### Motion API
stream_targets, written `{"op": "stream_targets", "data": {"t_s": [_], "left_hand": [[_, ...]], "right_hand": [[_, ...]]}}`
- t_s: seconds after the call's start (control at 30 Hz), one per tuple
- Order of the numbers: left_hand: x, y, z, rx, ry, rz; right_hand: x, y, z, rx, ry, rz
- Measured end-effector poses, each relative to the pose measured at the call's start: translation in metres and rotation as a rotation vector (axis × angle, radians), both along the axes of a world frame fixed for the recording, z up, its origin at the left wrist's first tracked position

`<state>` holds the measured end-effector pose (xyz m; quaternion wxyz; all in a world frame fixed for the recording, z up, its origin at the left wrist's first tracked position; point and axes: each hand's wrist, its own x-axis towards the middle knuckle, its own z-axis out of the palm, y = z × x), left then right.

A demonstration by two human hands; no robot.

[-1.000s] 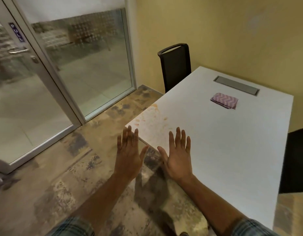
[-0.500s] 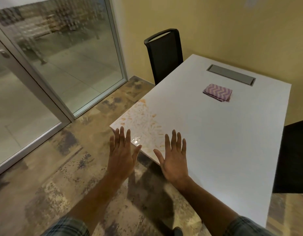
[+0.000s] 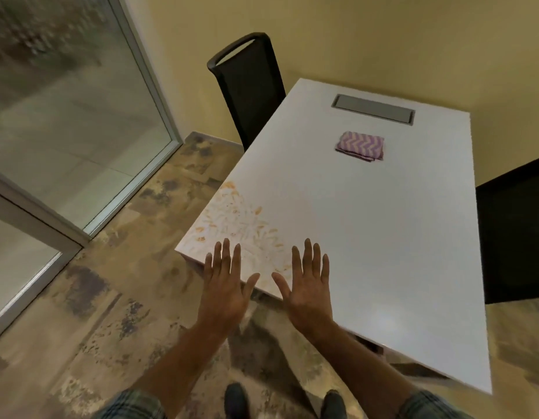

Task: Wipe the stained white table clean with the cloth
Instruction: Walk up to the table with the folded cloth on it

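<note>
Glass wall [image 3: 65, 116] with a metal frame takes up the far left, kinda blurry, and the mottled brown floor [image 3: 95, 313] runs under everything. Moving right, the left hand [image 3: 224, 285] is held out flat, palm down, fingers [image 3: 225, 252] spread wide and holding nothing, its fingertips over the near left corner of the white desk [image 3: 383, 252]. That corner is where the mess is: orange-ish stains [image 3: 241, 225] smeared and speckled along the left edge, just beyond both hands. Behind that, a black chair [image 3: 250, 86] is tucked against the far left side of the desk by the yellow wall [image 3: 383, 31]. Next comes the right hand [image 3: 309, 288], same deal, open and flat with fingers splayed, empty, over the front edge of the desk. Can't tell if either palm is actually touching the surface. Down at the bottom you can see two dark shoes [image 3: 238, 400] and plaid sleeves. Further right and way back, the folded cloth [image 3: 361, 145], purple with a pale zigzag pattern, sits on the desk well apart from the hands, just in front of a grey cable hatch [image 3: 373, 109]. Another black chair [image 3: 516, 231] is at the right edge
</note>
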<state>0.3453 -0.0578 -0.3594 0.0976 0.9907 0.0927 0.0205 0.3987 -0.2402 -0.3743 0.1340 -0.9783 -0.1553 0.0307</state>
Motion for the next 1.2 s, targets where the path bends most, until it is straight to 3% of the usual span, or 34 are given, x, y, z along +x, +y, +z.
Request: {"op": "stream_targets", "data": {"t_s": [0.37,1.2], "left_hand": [[0.04,0.042,-0.017,-0.026,0.018,-0.177],[0.197,0.018,-0.027,-0.013,0.017,-0.214]], "right_hand": [[-0.002,0.048,0.002,-0.042,0.039,-0.167],[0.122,0.02,-0.019,0.049,0.019,-0.265]]}}
